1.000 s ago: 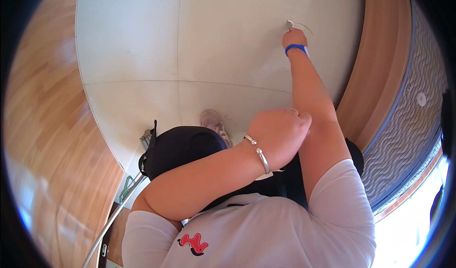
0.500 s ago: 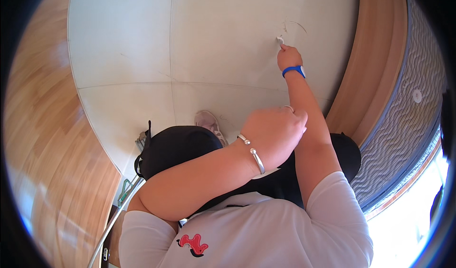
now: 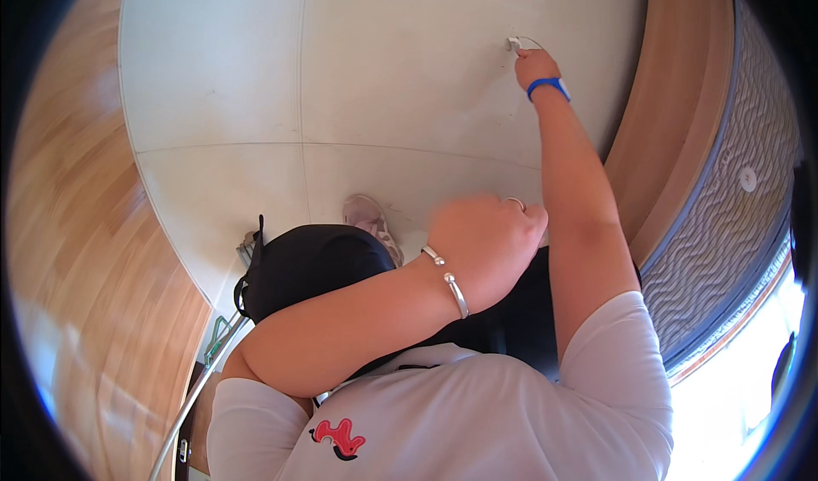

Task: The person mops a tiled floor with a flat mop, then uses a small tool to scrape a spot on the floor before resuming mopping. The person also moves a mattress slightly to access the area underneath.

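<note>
**Small white piece [image 3: 514, 44] pinched in my right hand [image 3: 536, 69], down at the floor [image 3: 409, 80]**

In the head view, the only one I have, my right arm reaches far out. The fingertips of that hand are clamped on the small white piece, which sits by a thin dark curved mark [image 3: 533, 41] on the pale floor, near the wooden bed base [image 3: 673, 106]. Whether it presses on the surface or hovers just above, I cannot tell.

My left hand [image 3: 486, 247] is folded in, fingers together, across my body beside my right forearm; it is slightly blurred, and I cannot see whether anything is inside.

To work well here, I judge a low, flat pinch best — the piece is tiny and could slip or roll under a fingertip. Short, even strokes with a steady wrist should suit so long a reach — leaning in slightly would give more control.
</note>
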### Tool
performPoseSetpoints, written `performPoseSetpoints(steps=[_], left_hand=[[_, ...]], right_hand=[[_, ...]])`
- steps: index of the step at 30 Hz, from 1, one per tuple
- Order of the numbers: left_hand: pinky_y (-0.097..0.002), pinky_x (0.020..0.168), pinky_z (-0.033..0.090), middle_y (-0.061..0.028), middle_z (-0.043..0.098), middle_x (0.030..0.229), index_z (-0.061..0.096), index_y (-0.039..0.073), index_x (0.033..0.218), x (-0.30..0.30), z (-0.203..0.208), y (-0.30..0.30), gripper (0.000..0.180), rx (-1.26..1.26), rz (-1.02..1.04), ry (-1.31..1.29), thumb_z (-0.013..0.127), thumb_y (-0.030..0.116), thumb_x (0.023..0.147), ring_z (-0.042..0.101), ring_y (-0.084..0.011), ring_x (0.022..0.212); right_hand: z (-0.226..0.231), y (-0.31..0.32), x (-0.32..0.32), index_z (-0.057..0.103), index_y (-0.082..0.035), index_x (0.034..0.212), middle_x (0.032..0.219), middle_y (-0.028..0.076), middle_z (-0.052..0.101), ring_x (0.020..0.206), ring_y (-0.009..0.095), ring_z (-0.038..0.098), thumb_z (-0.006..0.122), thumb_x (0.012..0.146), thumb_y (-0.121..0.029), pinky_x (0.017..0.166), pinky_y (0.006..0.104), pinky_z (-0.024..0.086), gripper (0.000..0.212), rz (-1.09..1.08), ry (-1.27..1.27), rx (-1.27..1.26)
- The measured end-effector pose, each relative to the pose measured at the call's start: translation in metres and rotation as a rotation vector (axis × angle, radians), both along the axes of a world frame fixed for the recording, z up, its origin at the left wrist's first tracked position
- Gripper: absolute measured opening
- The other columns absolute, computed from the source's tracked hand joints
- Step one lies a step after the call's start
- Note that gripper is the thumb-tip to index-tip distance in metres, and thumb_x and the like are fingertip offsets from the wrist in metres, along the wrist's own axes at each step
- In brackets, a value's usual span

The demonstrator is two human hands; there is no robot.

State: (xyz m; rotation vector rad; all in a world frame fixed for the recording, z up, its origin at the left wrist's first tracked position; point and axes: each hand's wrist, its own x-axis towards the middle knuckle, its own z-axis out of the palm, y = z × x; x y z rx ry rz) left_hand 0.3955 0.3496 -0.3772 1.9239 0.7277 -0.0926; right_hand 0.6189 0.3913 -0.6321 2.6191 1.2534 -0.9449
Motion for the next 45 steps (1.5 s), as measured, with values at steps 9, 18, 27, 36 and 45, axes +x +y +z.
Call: performPoseSetpoints(steps=[9,18,27,36,45], left_hand=[[-0.037,0.049,0.044,-0.0083,0.054,0.063,0.049,0.005,0.075,-0.002,-0.001,-0.002,0.015,-0.021,0.006,-0.01,0.055,0.017,0.082,0.056,-0.0257,0.059],[-0.0373,0.049,0.045,-0.0088,0.054,0.063,0.049,0.004,0.074,-0.002,0.0,-0.002,0.015,-0.035,-0.007,0.028,0.056,0.016,0.08,0.056,-0.026,0.061],[-0.0371,0.049,0.045,-0.0086,0.054,0.062,0.049,0.003,0.073,-0.004,-0.004,-0.001,0.017,-0.023,0.009,0.007,0.057,0.016,0.08,0.056,-0.0257,0.059],[-0.0368,0.048,0.045,-0.0085,0.053,0.063,0.048,0.004,0.072,-0.002,-0.004,-0.004,0.018,-0.015,0.037,-0.048,0.058,0.015,0.079,0.056,-0.0254,0.058],[-0.0366,0.048,0.045,-0.0088,0.054,0.064,0.049,0.003,0.073,-0.004,-0.009,-0.006,0.016,-0.018,-0.047,-0.001,0.058,0.016,0.079,0.056,-0.0262,0.06]], right_hand=[[0.003,0.008,-0.008,0.063,-0.011,0.104,0.107,0.014,0.06,0.1,0.032,0.057,0.047,0.083,-0.023,0.085,0.0384,0.045,0.029,-0.048,0.026,-0.031],[-0.017,-0.032,-0.037,0.039,-0.017,0.131,0.112,0.017,0.057,0.103,0.032,0.055,0.038,0.086,-0.025,0.088,0.0422,0.043,0.046,0.111,0.006,-0.18],[-0.032,-0.015,-0.031,0.051,-0.013,0.121,0.114,0.016,0.056,0.101,0.033,0.056,0.038,0.087,-0.02,0.084,0.0412,0.046,0.037,0.116,-0.065,-0.093],[-0.039,0.0,-0.018,0.058,-0.004,0.108,0.108,0.017,0.059,0.103,0.033,0.055,0.039,0.089,-0.025,0.088,0.0409,0.044,0.034,0.109,-0.078,-0.111],[-0.038,0.033,0.013,0.059,-0.004,0.104,0.103,0.017,0.061,0.097,0.033,0.058,0.036,0.09,-0.028,0.083,0.0425,0.046,0.036,0.016,-0.028,-0.021]])
